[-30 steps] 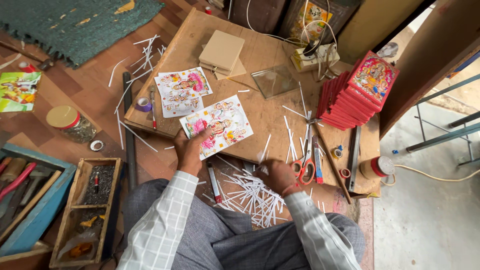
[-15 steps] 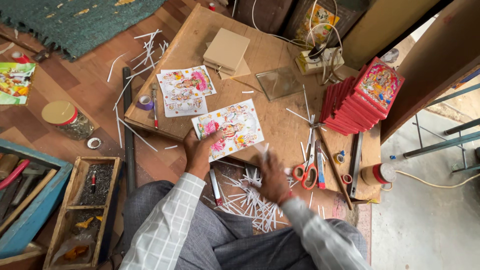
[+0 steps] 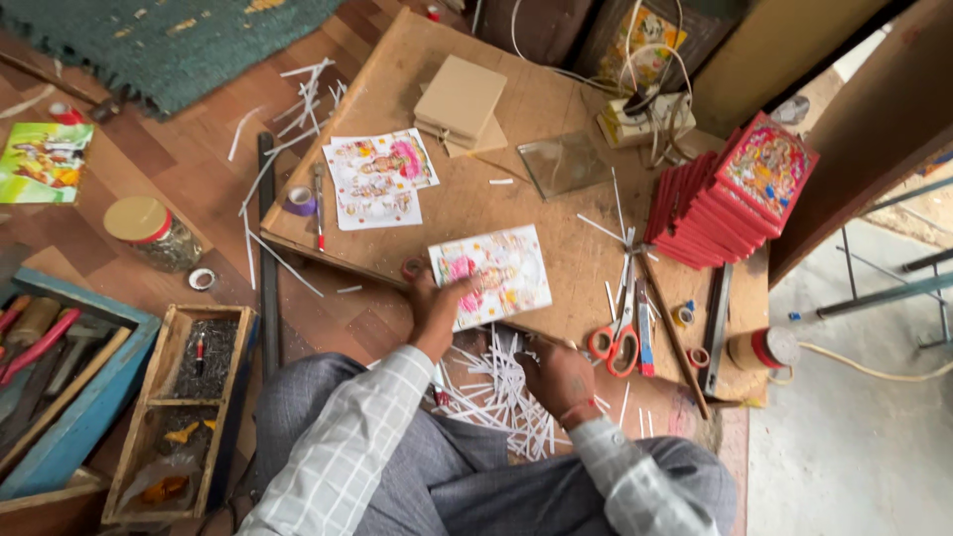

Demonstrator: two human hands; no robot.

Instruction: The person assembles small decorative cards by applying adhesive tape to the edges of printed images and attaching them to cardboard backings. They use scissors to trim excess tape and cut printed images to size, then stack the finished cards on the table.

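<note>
My left hand (image 3: pixel 437 310) presses flat on the near left corner of a colourful printed picture (image 3: pixel 493 274) that lies on a low wooden board (image 3: pixel 467 194). My right hand (image 3: pixel 558 375) is at the board's near edge, just below the picture, fingers curled; what it grips is hidden. A heap of white paper strips (image 3: pixel 496 392) lies between my hands and my knees. Red-handled scissors (image 3: pixel 616 340) rest on the board right of my right hand.
A stack of red framed pictures (image 3: pixel 730 194) stands at the board's right. Two more prints (image 3: pixel 377 177), small boards (image 3: pixel 459 99), a glass pane (image 3: pixel 565 163) and tape rolls lie further back. A jar (image 3: pixel 149 230) and wooden tool trays (image 3: pixel 179 397) sit on the floor at left.
The view has shifted a little. My right hand has moved left from beside the scissors to the board's edge below the picture. The left hand has stayed on the picture.
</note>
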